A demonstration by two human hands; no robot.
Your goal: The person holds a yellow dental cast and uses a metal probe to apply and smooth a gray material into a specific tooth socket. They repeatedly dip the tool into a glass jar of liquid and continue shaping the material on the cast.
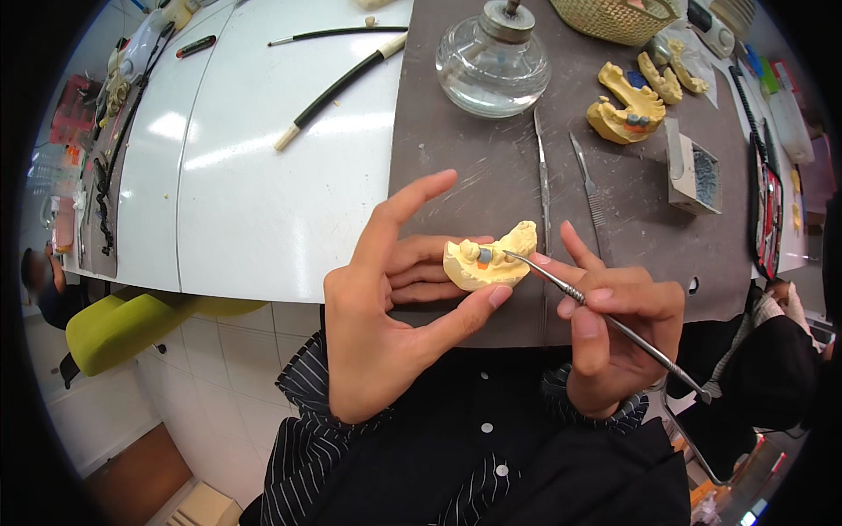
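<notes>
My left hand [373, 329] holds a small cream-coloured plaster dental model [474, 275] between the thumb and the bent fingers, with its index finger raised away from it. On the model, a blue-grey tooth [485, 255] sits among the cream teeth, with an orange patch below it. A slim metal dental carver [647, 348] lies pen-like in my right hand [624, 320]. Its fine tip meets the model just right of the blue-grey tooth; whether it touches is too small to tell. The carver's other end points down to the right.
A glass spirit lamp [494, 70] stands beyond my hands on the brown mat [465, 162]. Two metal instruments, a thin one [544, 175] and a ridged one [593, 197], lie nearby. To the right are a small open box [695, 175], another dental model [624, 114] and a woven basket [614, 19].
</notes>
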